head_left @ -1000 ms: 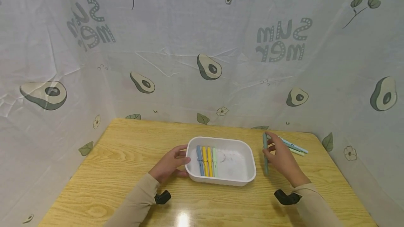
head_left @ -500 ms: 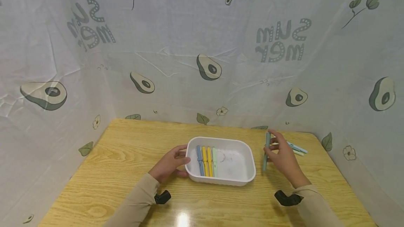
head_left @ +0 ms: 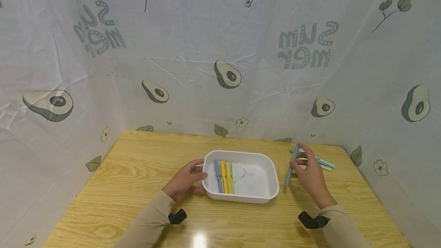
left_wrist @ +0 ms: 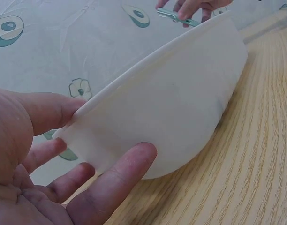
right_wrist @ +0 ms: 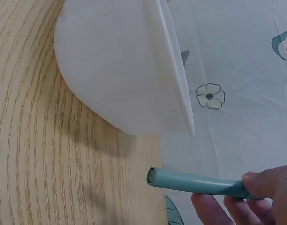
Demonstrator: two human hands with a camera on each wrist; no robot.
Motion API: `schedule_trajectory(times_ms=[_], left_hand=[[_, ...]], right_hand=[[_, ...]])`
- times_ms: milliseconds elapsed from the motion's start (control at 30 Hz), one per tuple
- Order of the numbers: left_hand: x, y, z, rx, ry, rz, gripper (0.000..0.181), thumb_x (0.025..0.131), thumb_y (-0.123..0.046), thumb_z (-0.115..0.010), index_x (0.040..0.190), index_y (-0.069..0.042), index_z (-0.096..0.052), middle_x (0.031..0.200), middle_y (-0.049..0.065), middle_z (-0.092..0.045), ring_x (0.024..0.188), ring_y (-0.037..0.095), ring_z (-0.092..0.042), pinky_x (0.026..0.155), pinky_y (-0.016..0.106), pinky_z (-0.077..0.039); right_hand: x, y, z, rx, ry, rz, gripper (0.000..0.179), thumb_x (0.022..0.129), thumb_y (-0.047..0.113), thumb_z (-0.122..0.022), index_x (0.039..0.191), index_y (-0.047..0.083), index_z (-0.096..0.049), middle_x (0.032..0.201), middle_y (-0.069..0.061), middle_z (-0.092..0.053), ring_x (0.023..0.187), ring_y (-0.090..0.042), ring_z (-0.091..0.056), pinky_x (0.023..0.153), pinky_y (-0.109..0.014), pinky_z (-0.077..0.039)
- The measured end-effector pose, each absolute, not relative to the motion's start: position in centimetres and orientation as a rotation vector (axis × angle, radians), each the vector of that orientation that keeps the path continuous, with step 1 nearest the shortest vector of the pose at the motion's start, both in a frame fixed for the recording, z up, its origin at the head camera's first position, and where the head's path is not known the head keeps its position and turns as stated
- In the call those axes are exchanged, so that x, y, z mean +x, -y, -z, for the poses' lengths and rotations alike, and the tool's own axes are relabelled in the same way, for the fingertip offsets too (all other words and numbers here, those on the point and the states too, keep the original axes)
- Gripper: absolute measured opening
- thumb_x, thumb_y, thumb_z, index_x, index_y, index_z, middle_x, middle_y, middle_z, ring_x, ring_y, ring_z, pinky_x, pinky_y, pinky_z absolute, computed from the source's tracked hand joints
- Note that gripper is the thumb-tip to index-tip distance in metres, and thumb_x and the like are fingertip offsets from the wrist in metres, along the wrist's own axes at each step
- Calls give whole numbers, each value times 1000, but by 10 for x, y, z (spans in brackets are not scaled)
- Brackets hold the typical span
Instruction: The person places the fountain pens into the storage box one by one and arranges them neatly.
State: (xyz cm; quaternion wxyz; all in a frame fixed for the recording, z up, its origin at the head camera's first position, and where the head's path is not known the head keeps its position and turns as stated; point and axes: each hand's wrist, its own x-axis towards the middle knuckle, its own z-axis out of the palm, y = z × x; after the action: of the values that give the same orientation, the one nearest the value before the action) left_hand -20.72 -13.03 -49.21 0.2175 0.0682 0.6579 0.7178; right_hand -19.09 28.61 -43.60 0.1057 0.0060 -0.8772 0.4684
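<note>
My left hand holds the near-left end of a white plastic tray, with the thumb over the rim and fingers against the outer wall. In the tray's left part lie a blue pen, two yellow pens and a pale green pen, side by side. Right of the tray, my right hand pinches a teal-green pen between thumb and fingers. The pen is tilted, raised off the table, its lower end pointing toward me. Some of its upper part is covered by fingers in the right wrist view.
Behind my right hand lie a light blue pen and a pale green pen, partly hidden by the hand. They rest on the wooden table. A printed white curtain hangs round the table's back and sides.
The teal-green pen in my right hand was nearly vertical and now leans, its top to the right and its lower end to the left. My left hand and the tray stay put.
</note>
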Motion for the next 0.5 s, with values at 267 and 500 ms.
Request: schedule_trajectory(times_ms=[267, 500], left_hand=[[-208, 129, 493, 183, -1849, -1976, 65, 101, -16, -69, 158, -11, -38, 147, 27, -48, 108, 33, -68, 79, 49, -66], [-208, 129, 493, 182, -1842, -1975, 66, 101, -17, -69, 159, -11, -37, 147, 26, -47, 109, 33, -67, 80, 49, -66]], right_hand=[[-187, -286, 437, -23, 2552, -1375, 73, 105, 8, -61, 165, 16, -21, 135, -24, -49, 118, -40, -57, 69, -30, -66], [-187, -286, 439, -35, 2548, -1371, 73, 104, 6, -60, 165, 14, -21, 136, -24, -48, 115, -38, -58, 68, -28, -65]])
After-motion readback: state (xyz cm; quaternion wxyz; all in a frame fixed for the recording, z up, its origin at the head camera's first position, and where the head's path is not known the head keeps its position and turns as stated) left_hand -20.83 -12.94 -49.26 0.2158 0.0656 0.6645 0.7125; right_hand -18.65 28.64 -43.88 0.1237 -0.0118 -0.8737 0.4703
